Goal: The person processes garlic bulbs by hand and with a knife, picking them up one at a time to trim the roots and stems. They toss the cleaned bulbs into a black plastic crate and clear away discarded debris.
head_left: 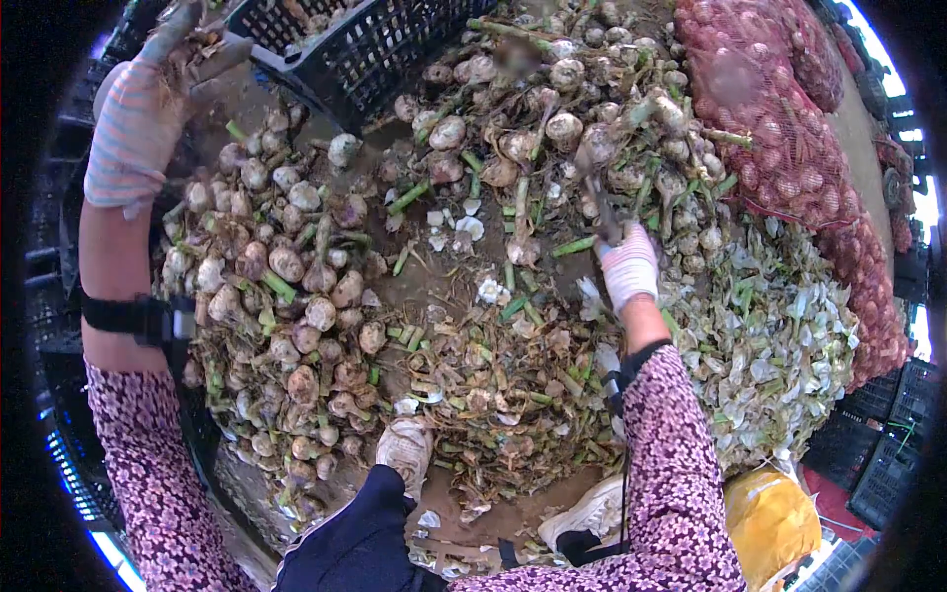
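Note:
My left hand, in a striped knit glove with dirt-darkened fingers, is raised at the upper left beside a black plastic crate. Its fingers are apart, and brown dry plant scraps show between them. My right hand, in a pale glove, is closed around a pair of dark shears. The blades point away from me over a pile of untrimmed garlic with stalks. Below my left hand lies a large heap of cut garlic bulbs.
Cut stalks and dry leaves cover the ground before my shoes. Pale garlic skins are heaped at the right. Red mesh sacks of garlic stand behind them. A yellow bag sits at lower right, near black crates.

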Motion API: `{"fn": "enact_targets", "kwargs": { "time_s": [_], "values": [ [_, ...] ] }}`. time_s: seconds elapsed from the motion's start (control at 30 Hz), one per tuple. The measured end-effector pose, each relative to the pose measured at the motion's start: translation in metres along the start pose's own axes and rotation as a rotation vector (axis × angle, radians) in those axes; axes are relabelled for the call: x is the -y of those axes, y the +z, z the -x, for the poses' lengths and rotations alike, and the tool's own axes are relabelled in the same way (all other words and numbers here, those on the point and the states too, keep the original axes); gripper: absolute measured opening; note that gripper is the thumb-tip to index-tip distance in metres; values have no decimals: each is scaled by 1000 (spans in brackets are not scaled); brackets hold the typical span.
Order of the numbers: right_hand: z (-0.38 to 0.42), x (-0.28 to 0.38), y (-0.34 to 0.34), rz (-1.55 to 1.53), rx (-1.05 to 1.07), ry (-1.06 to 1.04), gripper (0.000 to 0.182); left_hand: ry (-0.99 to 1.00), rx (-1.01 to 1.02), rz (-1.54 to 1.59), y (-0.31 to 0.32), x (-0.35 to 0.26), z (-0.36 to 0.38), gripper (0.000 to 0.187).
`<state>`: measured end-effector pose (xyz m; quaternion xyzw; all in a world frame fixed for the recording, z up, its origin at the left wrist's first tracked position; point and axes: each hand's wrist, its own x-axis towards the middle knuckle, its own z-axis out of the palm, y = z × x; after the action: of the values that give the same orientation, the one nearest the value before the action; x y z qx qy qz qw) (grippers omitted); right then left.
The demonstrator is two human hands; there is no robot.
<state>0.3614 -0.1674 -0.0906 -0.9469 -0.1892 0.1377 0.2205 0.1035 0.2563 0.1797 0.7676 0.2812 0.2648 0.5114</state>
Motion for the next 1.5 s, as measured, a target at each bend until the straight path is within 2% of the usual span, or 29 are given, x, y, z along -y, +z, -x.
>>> {"fn": "enact_targets", "kwargs": {
  "time_s": [0.07,0.1,0.17,0.2,0.27,0.3,0.33,0.37,0.43,0.47,0.53,0.57,0.63,0.67,0.73,0.77,0.87,0.93,1.0,1.03,1.07,1.13,1.17,1.2,1.27,1.3,1.4,1.43,1.5],
  "values": [
    [-4,2,11,210,-74,-49,39,-201,-21,-84,12,-15,3,48],
    [-3,2,15,203,-73,-45,39,-194,-1,37,33,-12,16,47],
    [9,3,25,-81,10,96,40,-265,92,172,87,16,64,47],
    [31,15,17,-192,-81,-39,38,-339,160,187,107,24,93,49],
    [60,9,35,-365,-198,-291,32,-631,366,229,158,2,139,70],
    [85,26,23,-381,-180,-367,32,-530,513,95,177,34,158,77],
    [103,52,8,-405,-175,-457,32,-372,520,151,201,53,175,79],
    [123,61,9,-442,-147,-404,35,-767,729,205,216,57,183,75],
    [157,69,23,-695,46,-233,39,-522,726,71,262,108,213,63],
    [166,76,24,-772,133,-141,39,-667,751,188,286,147,229,65],
    [175,50,55,-772,175,47,33,-229,722,-78,287,159,239,73],
    [178,46,49,-826,148,122,29,-226,730,-72,288,152,241,73],
    [180,51,23,-945,110,147,23,-211,712,-430,290,138,247,87],
    [182,47,14,-990,125,241,21,-219,719,-420,289,134,248,87],
    [186,32,7,-995,49,255,22,-43,814,-342,290,131,235,95],
    [189,27,3,-950,33,284,23,-139,962,-362,299,134,233,96],
    [200,21,-15,-813,30,343,21,-102,1096,-558,311,126,226,97],
    [211,26,-28,-695,37,317,16,-95,1044,-509,302,121,225,92],
    [224,15,-25,-503,32,79,20,-281,776,-155,291,113,228,80],
    [227,24,-34,-361,109,19,25,-200,836,-4,296,135,236,65],
    [226,34,-46,-135,97,-242,28,-203,838,-17,289,135,237,65],
    [222,50,-52,-43,185,-423,29,-555,803,754,271,134,242,60],
    [220,54,-55,-49,187,-419,29,-331,856,518,259,128,240,60],
    [217,57,-58,-43,200,-476,28,-334,856,513,251,118,240,60],
    [215,62,-61,-39,214,-530,27,-590,740,850,237,98,242,63],
    [215,63,-62,-38,216,-546,26,-388,761,636,234,101,244,60],
    [214,67,-67,-11,243,-552,25,-407,858,447,226,89,233,53],
    [213,68,-68,13,268,-548,25,-475,859,653,225,91,235,42],
    [211,68,-67,9,284,-533,29,-546,811,728,226,86,242,46]
  ]
}}
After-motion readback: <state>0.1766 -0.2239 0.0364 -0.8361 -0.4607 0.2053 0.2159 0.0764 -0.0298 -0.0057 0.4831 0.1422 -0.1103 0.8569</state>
